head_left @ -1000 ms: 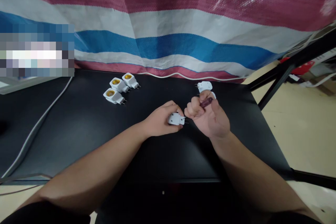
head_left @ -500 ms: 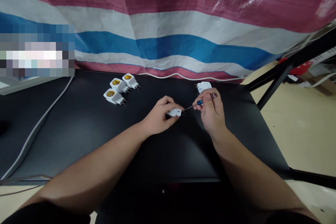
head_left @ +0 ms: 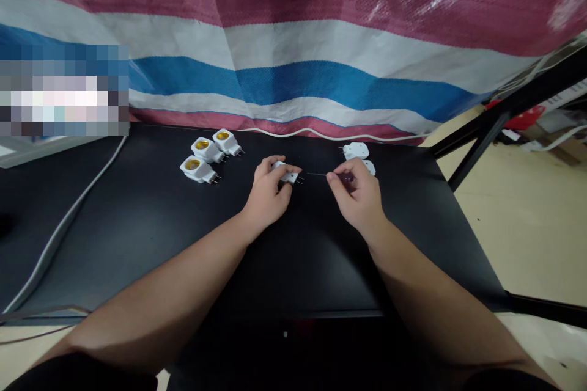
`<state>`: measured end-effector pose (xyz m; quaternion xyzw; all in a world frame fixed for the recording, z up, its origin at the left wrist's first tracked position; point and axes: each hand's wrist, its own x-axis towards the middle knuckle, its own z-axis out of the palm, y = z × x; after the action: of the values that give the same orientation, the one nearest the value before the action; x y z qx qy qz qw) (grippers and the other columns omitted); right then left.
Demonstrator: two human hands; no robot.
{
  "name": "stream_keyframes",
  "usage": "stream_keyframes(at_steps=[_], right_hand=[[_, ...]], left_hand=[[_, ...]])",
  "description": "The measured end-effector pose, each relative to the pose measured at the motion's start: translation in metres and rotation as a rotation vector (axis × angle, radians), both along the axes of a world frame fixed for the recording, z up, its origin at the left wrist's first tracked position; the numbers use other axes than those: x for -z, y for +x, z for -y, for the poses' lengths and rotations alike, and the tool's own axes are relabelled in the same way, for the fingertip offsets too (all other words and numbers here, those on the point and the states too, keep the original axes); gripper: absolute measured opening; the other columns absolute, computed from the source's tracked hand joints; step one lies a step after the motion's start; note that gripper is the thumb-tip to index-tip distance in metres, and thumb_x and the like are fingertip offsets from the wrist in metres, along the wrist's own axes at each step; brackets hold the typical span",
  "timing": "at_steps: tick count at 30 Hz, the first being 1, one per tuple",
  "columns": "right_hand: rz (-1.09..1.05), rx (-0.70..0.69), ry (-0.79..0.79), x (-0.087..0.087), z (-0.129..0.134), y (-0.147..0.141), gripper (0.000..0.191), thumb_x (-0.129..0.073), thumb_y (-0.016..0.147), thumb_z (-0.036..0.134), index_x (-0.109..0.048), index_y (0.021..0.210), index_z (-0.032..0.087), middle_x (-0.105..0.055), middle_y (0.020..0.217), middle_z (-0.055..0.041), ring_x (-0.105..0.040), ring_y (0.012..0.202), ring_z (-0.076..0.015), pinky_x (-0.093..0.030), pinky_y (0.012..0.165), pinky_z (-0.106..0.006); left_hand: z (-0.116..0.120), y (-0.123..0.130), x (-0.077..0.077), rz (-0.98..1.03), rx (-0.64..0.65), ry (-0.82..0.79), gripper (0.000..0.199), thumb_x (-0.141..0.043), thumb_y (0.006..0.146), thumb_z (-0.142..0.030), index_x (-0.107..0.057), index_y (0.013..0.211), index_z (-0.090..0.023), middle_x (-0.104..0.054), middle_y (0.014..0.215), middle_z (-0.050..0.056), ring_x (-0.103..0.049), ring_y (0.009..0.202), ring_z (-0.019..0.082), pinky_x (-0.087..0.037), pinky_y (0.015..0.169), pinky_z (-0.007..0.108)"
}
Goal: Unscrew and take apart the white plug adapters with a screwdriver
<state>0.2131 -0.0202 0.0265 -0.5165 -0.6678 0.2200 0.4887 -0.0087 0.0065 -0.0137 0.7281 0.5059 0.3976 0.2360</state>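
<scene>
Hanging across the far side from 9 to 3 o'clock, a woven plastic tarp (head_left: 293, 61) runs in pink, white and blue stripes, with a blurred patch (head_left: 64, 88) covering part of it at 10 o'clock. Below it spreads a black surface (head_left: 114, 226) on black metal legs (head_left: 477, 146), and a beige floor (head_left: 527, 238) shows at 3 o'clock. A red object (head_left: 518, 111), too small to identify, sits at 2 o'clock. A grey cable (head_left: 68, 220) crosses the surface at 9 o'clock, and a white cable (head_left: 321, 135) runs along its far edge.

Three lamp socket adapters (head_left: 206, 149) with yellow centres lie clustered at 11 o'clock, and two white adapters (head_left: 355, 150) lie at 1 o'clock, the nearer one partly behind the right hand (head_left: 355, 195). That hand pinches a small screwdriver (head_left: 342, 176) with a dark handle, its thin shaft pointing toward 9 o'clock. The shaft's tip is just apart from the prongs of a white plug-in adapter (head_left: 288, 173), which is gripped in the closed left hand (head_left: 268, 186). Any print on the adapters is too small to read.
</scene>
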Motion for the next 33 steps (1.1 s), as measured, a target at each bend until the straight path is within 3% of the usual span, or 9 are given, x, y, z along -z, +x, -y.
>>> stream_keyframes(at_steps=[3, 7, 11, 14, 17, 20, 26, 33], right_hand=[[0.2, -0.101, -0.033, -0.003, 0.003, -0.003, 0.011, -0.067, 0.099, 0.028, -0.058, 0.092, 0.026, -0.06, 0.077, 0.0017, -0.054, 0.064, -0.0167, -0.043, 0.064, -0.033], [0.479, -0.22, -0.211, -0.003, 0.007, -0.007, 0.007, -0.059, 0.098, 0.019, -0.057, 0.102, 0.025, -0.064, 0.087, -0.0013, -0.055, 0.071, -0.0179, -0.037, 0.067, -0.033], [0.623, -0.283, -0.286, -0.003, 0.01, -0.01, 0.009, -0.056, 0.099, 0.017, -0.058, 0.102, 0.025, -0.064, 0.091, -0.0028, -0.057, 0.076, -0.0194, -0.034, 0.068, -0.033], [0.645, -0.351, -0.32, -0.005, 0.011, -0.009, 0.003, -0.062, 0.1, 0.023, -0.06, 0.101, 0.024, -0.064, 0.089, -0.0021, -0.056, 0.075, -0.0188, -0.035, 0.068, -0.033], [0.661, -0.449, -0.32, -0.007, 0.011, -0.008, 0.011, -0.067, 0.101, 0.031, -0.062, 0.098, 0.022, -0.065, 0.088, -0.0032, -0.058, 0.076, -0.0196, -0.036, 0.069, -0.033], [0.646, -0.497, -0.298, -0.007, 0.009, -0.007, 0.016, -0.067, 0.103, 0.034, -0.061, 0.095, 0.022, -0.067, 0.09, -0.0038, -0.059, 0.079, -0.02, -0.038, 0.07, -0.034], [0.57, -0.514, -0.242, -0.005, 0.008, -0.007, 0.009, -0.07, 0.101, 0.025, -0.062, 0.104, 0.023, -0.068, 0.101, -0.0035, -0.064, 0.095, -0.0223, -0.049, 0.084, -0.036], [0.589, -0.501, -0.131, -0.001, 0.01, -0.011, 0.014, -0.068, 0.103, 0.026, -0.067, 0.117, 0.023, -0.069, 0.115, -0.0079, -0.061, 0.111, -0.0282, -0.054, 0.103, -0.047]], left_hand=[[0.0, 0.0, -0.001, 0.055, 0.027, -0.031, 0.042, -0.055, 0.09, -0.005, -0.079, 0.119, -0.023, -0.056, 0.144, 0.013, -0.055, 0.143, 0.032, -0.042, 0.127, 0.058], [0.0, -0.001, -0.004, 0.093, 0.107, -0.072, 0.04, -0.049, 0.09, -0.005, -0.078, 0.113, -0.022, -0.059, 0.138, 0.011, -0.053, 0.146, 0.028, -0.043, 0.127, 0.051], [0.001, -0.002, -0.011, 0.094, 0.22, -0.095, 0.034, -0.047, 0.088, -0.008, -0.075, 0.102, -0.021, -0.064, 0.127, 0.01, -0.053, 0.143, 0.028, -0.046, 0.122, 0.049], [0.003, -0.001, -0.016, 0.022, 0.258, -0.107, 0.02, -0.052, 0.091, -0.015, -0.071, 0.09, -0.023, -0.069, 0.115, 0.007, -0.055, 0.139, 0.03, -0.039, 0.123, 0.054], [0.005, 0.001, -0.018, -0.046, 0.214, -0.072, 0.004, -0.068, 0.088, -0.025, -0.067, 0.084, -0.022, -0.068, 0.118, 0.007, -0.055, 0.137, 0.033, -0.036, 0.122, 0.056], [0.006, 0.002, -0.015, -0.074, 0.187, -0.025, 0.012, -0.072, 0.083, -0.021, -0.061, 0.087, -0.022, -0.065, 0.123, 0.009, -0.056, 0.135, 0.033, -0.039, 0.116, 0.054], [0.003, 0.001, -0.003, 0.026, 0.114, 0.069, 0.041, -0.066, 0.08, -0.008, -0.052, 0.115, -0.023, -0.059, 0.128, 0.011, -0.057, 0.129, 0.029, -0.047, 0.113, 0.05], [-0.003, 0.0, 0.009, 0.063, 0.039, 0.162, 0.044, -0.062, 0.084, -0.002, -0.053, 0.122, -0.022, -0.06, 0.127, 0.012, -0.059, 0.129, 0.029, -0.051, 0.11, 0.051]])
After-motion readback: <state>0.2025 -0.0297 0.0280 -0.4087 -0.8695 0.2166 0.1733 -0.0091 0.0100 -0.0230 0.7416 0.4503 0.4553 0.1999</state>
